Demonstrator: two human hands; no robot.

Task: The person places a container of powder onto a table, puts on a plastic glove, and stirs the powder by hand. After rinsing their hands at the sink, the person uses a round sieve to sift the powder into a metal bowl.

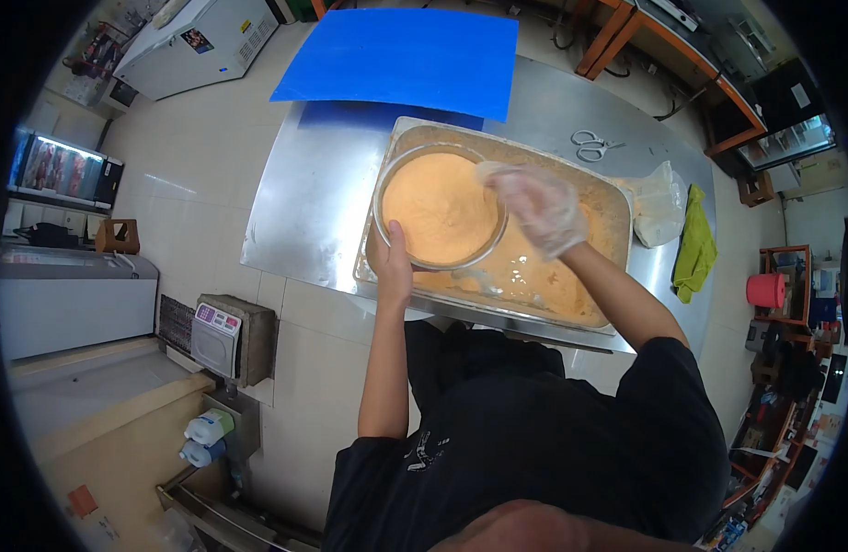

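A round, rimmed bowl or sieve (380,198), full of pale orange powder (440,204), is held over the left part of a large metal tray (617,248). My left hand (395,269), bare, grips its near left rim with the thumb on top. On the opposite side, my right hand (539,210) wears a clear plastic glove; its fingers are bent over the rim, somewhat blurred. Wet orange patches and powder cover the tray floor. The underside of the round vessel is hidden.
The tray stands on a steel table (295,212). A blue sheet (406,60) lies at its far edge. Scissors (592,145), a plastic bag of white powder (658,207) and a green cloth (694,244) are on the right. A scale (216,340) stands at lower left.
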